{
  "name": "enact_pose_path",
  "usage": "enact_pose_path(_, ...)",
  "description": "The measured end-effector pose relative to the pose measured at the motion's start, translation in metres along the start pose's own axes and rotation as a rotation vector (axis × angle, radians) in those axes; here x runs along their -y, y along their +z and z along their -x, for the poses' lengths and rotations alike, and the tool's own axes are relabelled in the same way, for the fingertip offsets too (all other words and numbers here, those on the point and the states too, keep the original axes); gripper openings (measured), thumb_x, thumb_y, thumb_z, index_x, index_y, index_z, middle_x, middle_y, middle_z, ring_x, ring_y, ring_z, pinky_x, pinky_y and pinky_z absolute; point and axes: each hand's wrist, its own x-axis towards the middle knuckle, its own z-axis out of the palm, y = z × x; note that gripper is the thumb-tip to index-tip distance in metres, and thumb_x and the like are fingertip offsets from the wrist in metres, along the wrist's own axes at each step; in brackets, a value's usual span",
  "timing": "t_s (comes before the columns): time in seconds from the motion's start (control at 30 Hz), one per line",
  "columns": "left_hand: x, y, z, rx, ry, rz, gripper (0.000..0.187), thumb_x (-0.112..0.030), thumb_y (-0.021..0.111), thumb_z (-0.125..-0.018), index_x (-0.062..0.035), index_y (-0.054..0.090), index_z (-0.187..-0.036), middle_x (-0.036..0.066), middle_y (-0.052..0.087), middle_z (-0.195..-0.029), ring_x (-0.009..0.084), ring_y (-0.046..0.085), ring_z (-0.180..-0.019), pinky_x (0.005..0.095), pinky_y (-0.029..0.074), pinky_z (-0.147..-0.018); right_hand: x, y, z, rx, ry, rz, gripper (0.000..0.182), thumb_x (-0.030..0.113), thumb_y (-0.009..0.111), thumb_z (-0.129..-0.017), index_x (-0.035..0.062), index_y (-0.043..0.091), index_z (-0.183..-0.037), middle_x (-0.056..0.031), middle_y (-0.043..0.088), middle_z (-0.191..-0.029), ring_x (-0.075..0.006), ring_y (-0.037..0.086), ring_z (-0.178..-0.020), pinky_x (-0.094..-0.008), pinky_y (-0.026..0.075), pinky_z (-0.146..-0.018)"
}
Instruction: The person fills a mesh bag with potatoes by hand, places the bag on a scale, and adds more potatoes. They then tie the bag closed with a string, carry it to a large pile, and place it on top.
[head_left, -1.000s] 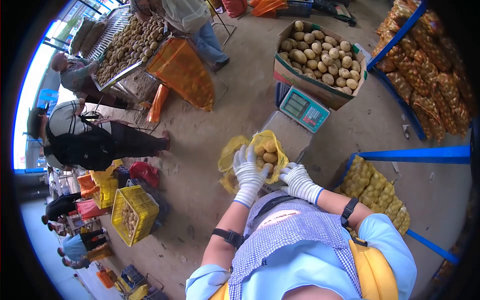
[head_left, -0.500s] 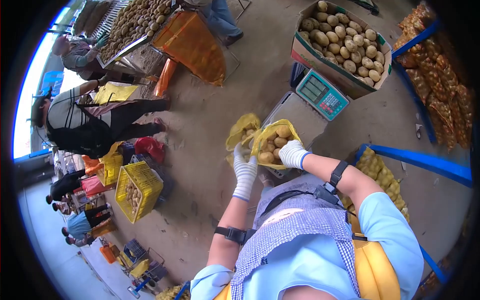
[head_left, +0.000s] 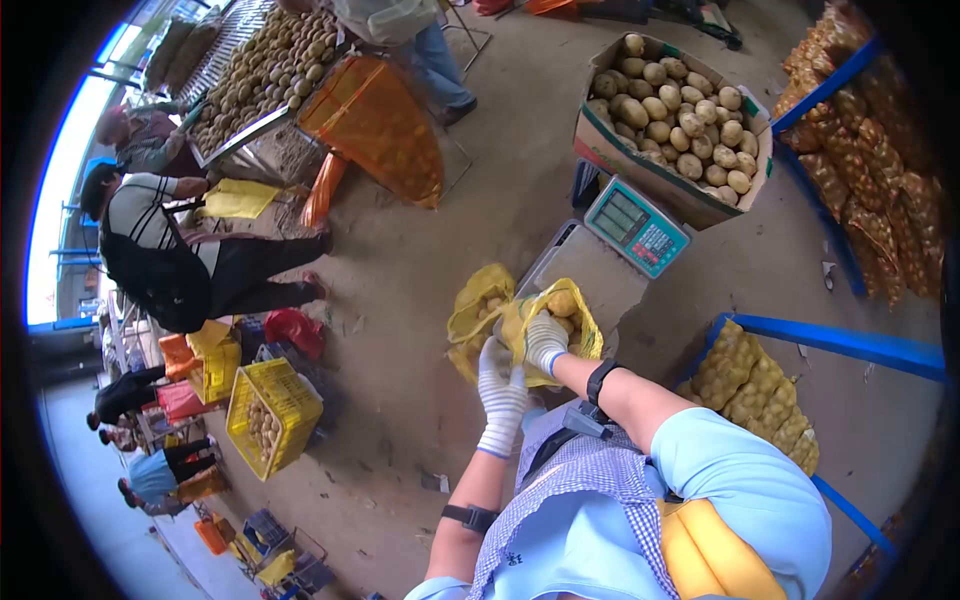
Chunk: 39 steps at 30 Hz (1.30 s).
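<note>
Both hands wear white gloves with thin stripes. A yellow mesh bag of potatoes (head_left: 589, 338) sits at the near end of the platform scale (head_left: 590, 272). On the bag's left rim is my left hand (head_left: 499, 385), its fingers closed around the mesh. My right hand (head_left: 545, 342) reaches over the bag's opening from the right, fingers bent at the mesh near my left hand; its fingertips are hidden. Another yellow mesh bag (head_left: 478, 300) with potatoes stands just left of the first. The scale's teal display (head_left: 638, 226) is beyond the platform.
A cardboard box of potatoes (head_left: 677, 130) stands behind the scale. Filled net sacks (head_left: 860, 180) and a blue frame (head_left: 840, 340) are on the right. At left are a yellow crate (head_left: 272, 418), a standing person (head_left: 200, 245) and an orange net sack (head_left: 375, 125).
My right hand has moved left across the bag's opening, from the potatoes at its right side toward my left hand. The view has shifted slightly.
</note>
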Motion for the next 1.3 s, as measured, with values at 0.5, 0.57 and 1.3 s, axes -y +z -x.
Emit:
enact_pose_path(0.5, 0.014, 0.018, -0.034, 0.054, -0.122, -0.287, 0.055, 0.004, 0.056, -0.072, 0.0011, 0.041, -0.125, 0.012, 0.054, -0.100, 0.0186, 0.053, -0.076, 0.0307, 0.046, -0.075, -0.068, -0.350, 0.051, 0.460, 0.007, -2.034, 0.026, 0.011, 0.066, -0.077, 0.0088, 0.056, -0.101, -0.0120, 0.058, -0.096, -0.0293, 0.059, -0.093, -0.0462, 0.054, -0.075)
enact_pose_path(0.57, 0.024, 0.024, -0.037, -0.030, -0.012, -0.468, 0.056, 0.003, 0.057, -0.070, 0.0016, 0.041, -0.124, 0.016, 0.051, -0.108, 0.0255, 0.054, -0.091, 0.0347, 0.044, -0.084, -0.089, -0.382, 0.026, 0.070, 0.107, -1.976, 0.020, 0.015, 0.065, -0.079, 0.0099, 0.054, -0.096, -0.0082, 0.057, -0.086, -0.0236, 0.058, -0.077, -0.0405, 0.055, -0.061)
enact_pose_path(1.3, -0.005, 0.055, -0.005, -0.237, -0.122, -0.599, 0.059, -0.010, 0.069, -0.065, 0.0048, 0.046, -0.117, 0.021, 0.051, -0.110, 0.0336, 0.051, -0.101, 0.0394, 0.041, -0.091, -0.118, -0.470, -0.187, -0.590, 0.024, 0.326, 0.060, 0.026, 0.071, -0.069, 0.0120, 0.046, -0.122, -0.0174, 0.046, -0.119, -0.0356, 0.048, -0.107, -0.0426, 0.041, -0.092)
